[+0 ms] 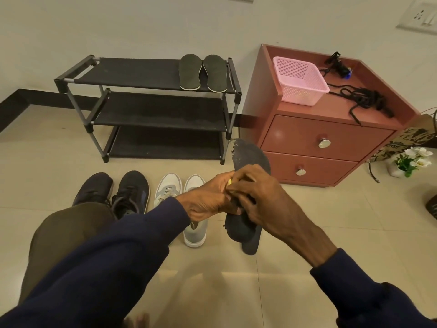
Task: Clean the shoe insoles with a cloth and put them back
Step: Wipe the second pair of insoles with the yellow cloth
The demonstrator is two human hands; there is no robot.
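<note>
Navy sleeves [123,252]: being held out behind the grip.
Left hand [205,200]: worn dark shoe insole [250,155] is being gripped mid-length.
Right hand [260,197]: yellow cloth [229,183] is being pinched against it.

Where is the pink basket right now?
In the head view, the pink basket sits upper right, on top of the reddish drawer cabinet, left of a tangle of black cords.

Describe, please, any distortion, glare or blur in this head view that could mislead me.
Head view: wide-angle bending bows the skirting and tilts the cabinet; head view: a glare patch sits on the upper drawer; head view: the sleeves at the bottom edge are blurred, the insole is sharp, the cloth is only a yellow sliver between left hand and right hand.
</note>
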